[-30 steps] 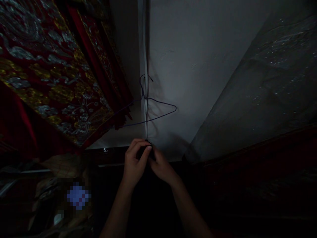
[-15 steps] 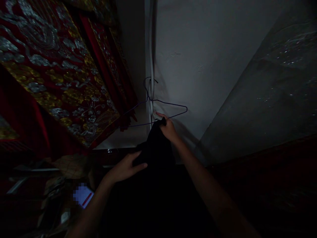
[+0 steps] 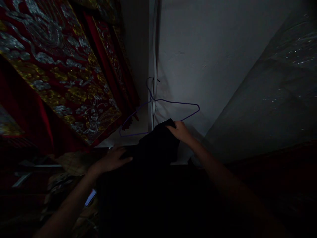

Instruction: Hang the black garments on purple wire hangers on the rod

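A black garment (image 3: 158, 145) hangs over the lower bar of a thin purple hanger (image 3: 178, 101) and spreads down into the dark. My right hand (image 3: 182, 131) pinches the top edge of the cloth at the hanger's bar. Further down on the left, my left hand (image 3: 111, 160) has the garment's side between thumb and fingers; it is a little blurred. The hanger's hook is caught on a pale cord or strip (image 3: 155, 49) running down the wall. Most of the garment's lower part merges with the shadow.
Red cloth with gold and silver embroidery (image 3: 71, 72) hangs at the left. Behind the hanger is a pale wall (image 3: 193, 59), with a shiny translucent sheet (image 3: 267, 92) to its right. Cluttered items and a lit phone-like screen (image 3: 90, 197) lie lower left.
My right hand has moved right along the hanger's bar with the cloth edge, and the black cloth has spread wider. My left hand has shifted left. The hanger's right end has swung outward.
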`<state>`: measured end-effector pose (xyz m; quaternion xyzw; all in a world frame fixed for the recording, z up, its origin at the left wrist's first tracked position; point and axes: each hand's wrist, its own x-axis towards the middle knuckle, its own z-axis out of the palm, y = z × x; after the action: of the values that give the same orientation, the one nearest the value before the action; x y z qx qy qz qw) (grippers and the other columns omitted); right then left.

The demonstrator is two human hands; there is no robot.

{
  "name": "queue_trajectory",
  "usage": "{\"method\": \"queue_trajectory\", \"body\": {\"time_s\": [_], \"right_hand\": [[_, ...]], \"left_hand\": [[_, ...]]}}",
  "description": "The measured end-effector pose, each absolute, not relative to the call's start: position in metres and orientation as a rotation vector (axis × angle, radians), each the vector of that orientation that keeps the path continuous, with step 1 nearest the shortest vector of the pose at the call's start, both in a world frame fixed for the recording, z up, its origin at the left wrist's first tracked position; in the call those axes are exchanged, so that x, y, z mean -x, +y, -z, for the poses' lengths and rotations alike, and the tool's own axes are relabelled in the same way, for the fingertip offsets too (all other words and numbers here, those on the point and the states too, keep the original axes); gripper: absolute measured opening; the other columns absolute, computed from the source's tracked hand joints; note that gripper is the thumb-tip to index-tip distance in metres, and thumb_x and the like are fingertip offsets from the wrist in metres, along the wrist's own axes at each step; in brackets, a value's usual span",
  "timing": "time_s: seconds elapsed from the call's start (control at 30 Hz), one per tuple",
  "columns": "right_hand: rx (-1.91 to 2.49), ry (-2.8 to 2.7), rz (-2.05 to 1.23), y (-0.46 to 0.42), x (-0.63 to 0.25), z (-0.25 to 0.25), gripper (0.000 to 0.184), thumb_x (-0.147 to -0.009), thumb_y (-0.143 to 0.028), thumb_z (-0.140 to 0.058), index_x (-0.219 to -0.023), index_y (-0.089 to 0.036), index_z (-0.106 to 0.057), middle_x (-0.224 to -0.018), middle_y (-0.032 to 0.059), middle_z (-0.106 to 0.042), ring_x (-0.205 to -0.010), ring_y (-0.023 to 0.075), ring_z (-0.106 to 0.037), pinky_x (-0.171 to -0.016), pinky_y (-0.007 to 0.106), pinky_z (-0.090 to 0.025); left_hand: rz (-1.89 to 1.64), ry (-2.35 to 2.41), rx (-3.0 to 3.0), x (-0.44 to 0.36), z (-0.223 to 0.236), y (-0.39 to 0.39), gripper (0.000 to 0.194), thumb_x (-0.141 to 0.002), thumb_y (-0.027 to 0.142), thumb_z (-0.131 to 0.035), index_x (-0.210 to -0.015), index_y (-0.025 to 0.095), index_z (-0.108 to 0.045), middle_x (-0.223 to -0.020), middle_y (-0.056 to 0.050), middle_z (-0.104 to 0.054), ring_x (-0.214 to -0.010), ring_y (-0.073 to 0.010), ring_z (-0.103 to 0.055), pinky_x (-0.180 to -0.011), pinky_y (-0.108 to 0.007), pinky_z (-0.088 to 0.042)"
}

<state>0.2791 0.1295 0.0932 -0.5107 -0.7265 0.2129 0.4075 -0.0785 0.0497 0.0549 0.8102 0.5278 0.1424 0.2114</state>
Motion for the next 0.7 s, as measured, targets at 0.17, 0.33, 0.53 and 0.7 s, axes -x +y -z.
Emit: {"method": "queue_trajectory", "body": {"time_s": [0.17,0.33,0.53,0.7], "right_hand": [[1.362,-1.751,-0.539,0.124,-0.273,-0.098,0.034,-0.077,-0.044,-0.057,-0.054,-0.020,-0.053,-0.051,-0.0004,-0.049,-0.050,0.0140,-0.047,-0.049,0.026,-0.029],[1.373,-1.668,-0.606,0.121,-0.266,-0.094,0.035,-0.076,-0.046,-0.058,-0.053,-0.020,-0.052,-0.051,-0.0010,-0.047,-0.050,0.0134,-0.045,-0.048,0.026,-0.029],[1.284,-1.539,-0.871,0.108,-0.241,-0.075,0.038,-0.077,-0.053,-0.059,-0.059,-0.020,-0.054,-0.054,-0.0005,-0.053,-0.050,0.0151,-0.050,-0.047,0.026,-0.035],[1.109,-1.611,-0.754,0.091,-0.237,-0.085,0.020,-0.082,-0.034,-0.057,-0.085,-0.018,-0.069,-0.083,0.0052,-0.073,-0.083,0.0236,-0.067,-0.076,0.033,-0.052]], "left_hand": [[-0.952,1.514,-2.073,0.094,-0.089,0.059,0.038,-0.080,0.055,-0.064,-0.097,0.021,-0.066,-0.102,-0.006,-0.070,-0.102,-0.0272,-0.063,-0.093,-0.040,-0.049],[-1.170,1.415,-1.723,0.086,-0.106,0.059,0.034,-0.076,0.050,-0.069,-0.086,0.019,-0.060,-0.081,0.000,-0.064,-0.078,-0.0190,-0.062,-0.073,-0.029,-0.050],[-1.386,1.464,-2.128,0.047,-0.154,0.082,0.023,-0.087,0.042,-0.059,-0.099,0.022,-0.058,-0.091,-0.001,-0.064,-0.084,-0.0186,-0.060,-0.078,-0.028,-0.048],[-1.198,1.491,-2.490,0.024,-0.187,0.113,0.033,-0.093,0.030,-0.050,-0.123,0.022,-0.062,-0.107,-0.006,-0.072,-0.096,-0.0251,-0.068,-0.086,-0.034,-0.049]]}}
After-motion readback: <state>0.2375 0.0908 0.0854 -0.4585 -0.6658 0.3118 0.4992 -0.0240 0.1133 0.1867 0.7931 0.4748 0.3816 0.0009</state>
